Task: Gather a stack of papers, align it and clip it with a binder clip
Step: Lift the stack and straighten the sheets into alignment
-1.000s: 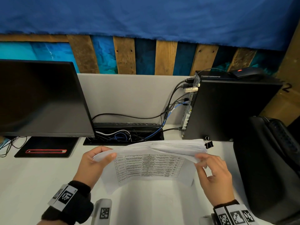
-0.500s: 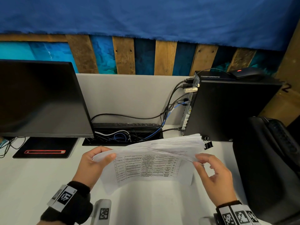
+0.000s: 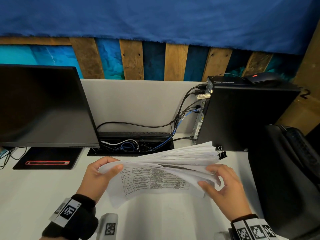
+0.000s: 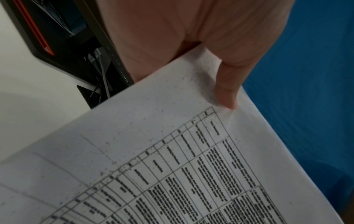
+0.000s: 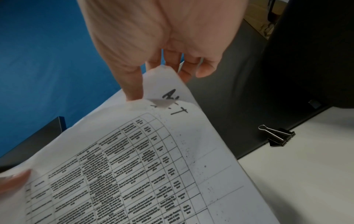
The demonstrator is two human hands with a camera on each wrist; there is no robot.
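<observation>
Above the white desk [image 3: 34, 196], just in front of the person, the stack of papers [image 3: 173, 163] is held off the surface between both hands, and it is not yet squared. Its left end is pinched tight by the left hand [image 3: 97, 177], thumb on the top sheet and fingers curled beneath, as the left wrist view confirms. Its right end is fanned, with the upper sheets riding high and the lowest printed sheet drooping toward the desk. The right hand [image 3: 223, 187] is set at that loose end, thumb on top and fingers curled under a part of the sheets; how many are pinched cannot be told.

The step in hand is judged to be alignment. It would be done best if the fanned end were gathered fully into the right hand, the stack stood on one long edge and tapped on the desk, then turned and tapped on a short edge. The left pinch should be slackened for the taps, or the sheets cannot slide level.

The binder clip [image 3: 222, 154] lies untouched on the desk, just beyond the stack's right end, against the foot of the black computer case [image 3: 242, 118]. It should be fetched only once the edges are flush.
</observation>
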